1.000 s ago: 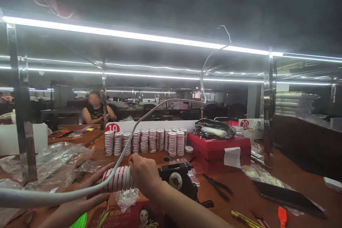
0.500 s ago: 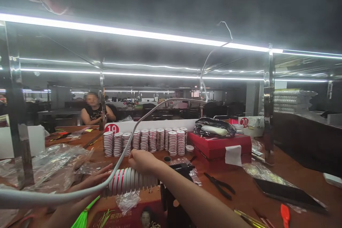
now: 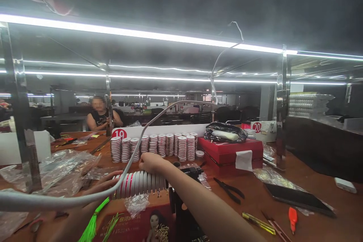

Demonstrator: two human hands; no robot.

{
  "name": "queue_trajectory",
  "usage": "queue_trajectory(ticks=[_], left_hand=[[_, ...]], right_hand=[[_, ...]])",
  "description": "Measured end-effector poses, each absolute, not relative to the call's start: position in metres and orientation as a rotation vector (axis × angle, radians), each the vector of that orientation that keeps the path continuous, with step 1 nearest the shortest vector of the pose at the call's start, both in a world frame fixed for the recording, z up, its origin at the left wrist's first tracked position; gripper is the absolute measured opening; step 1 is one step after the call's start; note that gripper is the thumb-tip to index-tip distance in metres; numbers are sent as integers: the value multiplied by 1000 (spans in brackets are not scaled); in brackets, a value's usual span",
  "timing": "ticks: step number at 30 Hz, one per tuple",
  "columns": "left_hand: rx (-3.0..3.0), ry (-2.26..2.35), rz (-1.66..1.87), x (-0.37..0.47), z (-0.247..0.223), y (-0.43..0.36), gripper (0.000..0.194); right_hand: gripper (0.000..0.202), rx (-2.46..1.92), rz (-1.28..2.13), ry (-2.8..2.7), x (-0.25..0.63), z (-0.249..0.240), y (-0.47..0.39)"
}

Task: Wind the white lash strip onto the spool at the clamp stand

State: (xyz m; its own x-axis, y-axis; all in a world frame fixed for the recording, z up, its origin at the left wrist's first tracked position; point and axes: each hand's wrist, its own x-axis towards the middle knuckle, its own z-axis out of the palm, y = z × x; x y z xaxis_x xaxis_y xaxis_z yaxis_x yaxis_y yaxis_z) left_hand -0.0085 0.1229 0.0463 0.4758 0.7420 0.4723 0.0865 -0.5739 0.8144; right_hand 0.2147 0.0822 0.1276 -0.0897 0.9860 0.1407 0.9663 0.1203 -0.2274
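A roll of white discs with a few pink ones (image 3: 141, 184) lies sideways in front of me, carried on a black device (image 3: 181, 211). My right hand (image 3: 151, 162) is over the roll's far upper side with its fingers curled. What those fingers hold, if anything, is hidden. My left hand (image 3: 103, 184) lies at the roll's left end, fingers stretched out, partly behind a white cable (image 3: 119, 183). Bright green threads (image 3: 95, 221) hang below the left end. A crumpled clear bag (image 3: 137, 204) lies just under the roll.
Stacks of white spools (image 3: 153, 147) stand behind the roll. To the right are a red box (image 3: 232, 151), black pliers (image 3: 229, 190), a yellow-handled tool (image 3: 258, 223), an orange tool (image 3: 293, 219) and a dark tablet (image 3: 300, 200). Plastic bags (image 3: 65, 172) cover the left. A person (image 3: 99, 117) sits beyond.
The view has shifted slightly, so the things on the right appear a little further left and higher. Both hands stay at the roll, with little visible change in their grip.
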Motion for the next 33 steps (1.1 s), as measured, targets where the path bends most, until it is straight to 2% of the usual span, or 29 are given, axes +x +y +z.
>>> queue_trajectory(ticks=[5, 8, 11, 26, 33], left_hand=[[1871, 614, 1158, 0, 43, 119, 36], [1817, 593, 1154, 4, 42, 119, 38], [1757, 583, 1134, 7, 43, 117, 35], [1575, 558, 1143, 15, 48, 108, 27], [1539, 672, 1257, 20, 42, 107, 42]], right_hand=[[15, -1685, -258, -2023, 199, 119, 53], [9, -1526, -343, -2077, 186, 107, 41], [14, -1436, -391, -2110, 177, 96, 40], [15, -1324, -287, -2082, 172, 90, 40], [9, -1348, -227, -2007, 177, 96, 42]])
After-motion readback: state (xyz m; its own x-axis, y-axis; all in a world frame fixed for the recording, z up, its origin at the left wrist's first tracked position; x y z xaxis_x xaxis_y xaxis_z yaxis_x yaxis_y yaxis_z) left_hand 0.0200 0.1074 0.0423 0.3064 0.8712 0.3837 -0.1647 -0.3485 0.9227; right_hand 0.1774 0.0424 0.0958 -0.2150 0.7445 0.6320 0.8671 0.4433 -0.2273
